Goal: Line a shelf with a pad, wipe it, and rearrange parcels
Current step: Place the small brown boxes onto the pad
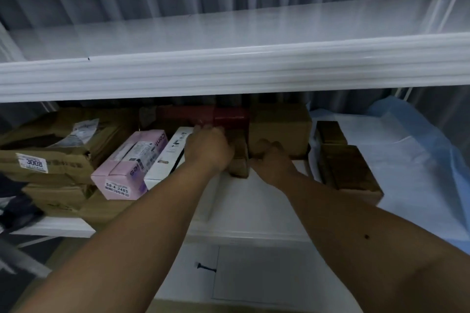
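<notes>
While my left hand [207,146] curls over the top of the small brown parcel [239,160], my right hand [270,160] grips its other side. Left of that parcel lie a white box [166,157] and a pink box [132,162]; right of it, two brown parcels [348,168] sit on the white-and-blue pad [407,160]. Behind it stands a bigger carton [279,127].

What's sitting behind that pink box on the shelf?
Behind the pink box, at the back of the shelf, a dark red box shows in shadow, with brown parcels to its left. Anything farther back is hidden by the upper shelf and darkness.
</notes>
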